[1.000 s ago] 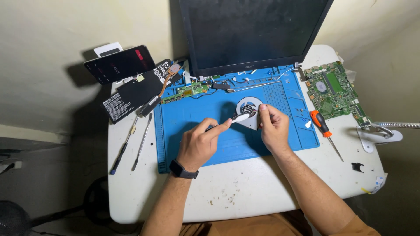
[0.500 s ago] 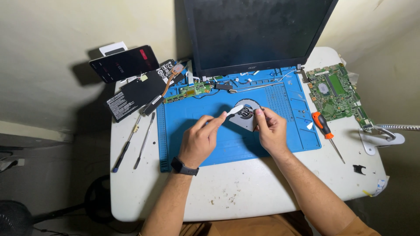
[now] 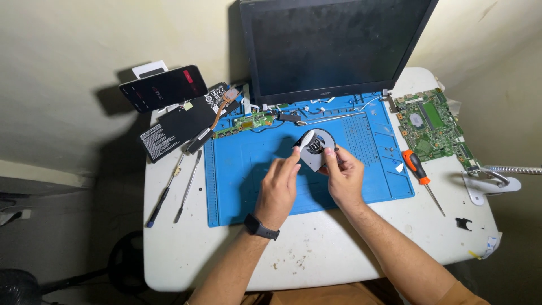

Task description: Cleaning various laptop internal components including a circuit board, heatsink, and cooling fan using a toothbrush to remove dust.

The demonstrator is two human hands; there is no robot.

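1. Head view: your left hand [image 3: 276, 189] is raised over the blue mat [image 3: 237, 181], with a dark watch [image 3: 261, 227] on the wrist.
2. Its thumb and fingers are pinched together on a small brush [image 3: 305, 139] with a white handle, whose tip points up and to the right onto the fan.
3. Your right hand [image 3: 344, 178] sits just beside the left one, its fingers closed on the lower right edge of the fan [image 3: 316, 148].
4. The fan is a round grey laptop fan. You hold it tilted over the middle of the mat, in front of the open laptop; I cannot tell whether its far edge touches the mat.
5. The laptop screen [image 3: 339, 45] stands upright against the wall at the back of the white table [image 3: 316, 260], dark and unlit.
6. A narrow green board [image 3: 248, 121] and loose cables lie along the mat's back edge, just below the screen.
7. To your right, off the mat, a large green circuit board [image 3: 432, 124] lies flat on the table.
8. An orange-handled screwdriver [image 3: 419, 172] lies between that board and the mat's right edge, tip pointing towards you.
9. A metal clamp stand [image 3: 491, 178] rests at the table's far right edge.
10. To your left, a phone [image 3: 164, 87] leans at the back corner, with a flat black battery [image 3: 175, 127] just in front of it.
11. Two thin tools [image 3: 178, 186] lie side by side on the table, just left of the mat.
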